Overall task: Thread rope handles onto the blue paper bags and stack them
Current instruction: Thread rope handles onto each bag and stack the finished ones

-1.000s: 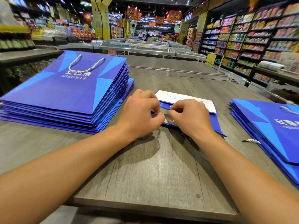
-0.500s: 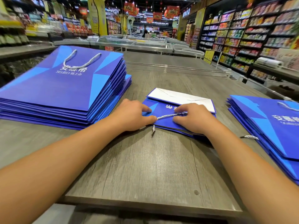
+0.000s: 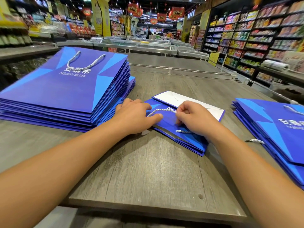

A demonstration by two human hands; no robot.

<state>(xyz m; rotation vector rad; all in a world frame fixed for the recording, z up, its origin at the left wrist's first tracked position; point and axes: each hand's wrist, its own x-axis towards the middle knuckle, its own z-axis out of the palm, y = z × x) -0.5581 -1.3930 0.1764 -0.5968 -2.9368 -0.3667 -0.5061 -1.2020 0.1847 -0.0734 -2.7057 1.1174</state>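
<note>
My left hand (image 3: pixel 134 116) lies flat on the near-left part of the blue paper bag (image 3: pixel 169 122), fingers fairly straight, thumb pressing the white rope handle (image 3: pixel 160 111) against the paper; my right hand (image 3: pixel 195 119) is curled, fingertips pinching the same rope at the top of its loop, wrist lying over the bag's right half; the rope's other end (image 3: pixel 183 131) shows below the right palm. The bag lies flat on the grey wood-grain worktop (image 3: pixel 148 170), centre, its white folded base (image 3: pixel 184 102) turned away from me; white characters on its face are mostly hidden by my right hand, unreadable. Left: a tall stack of finished bags (image 3: pixel 65 89), top one with rope handle and white print, second line beginning "5G"; the rest I cannot make out. Right: a second stack (image 3: pixel 276 134), print cut off at the frame edge. Both forearms reach forward from the lower corners, converging on the bag.
</note>
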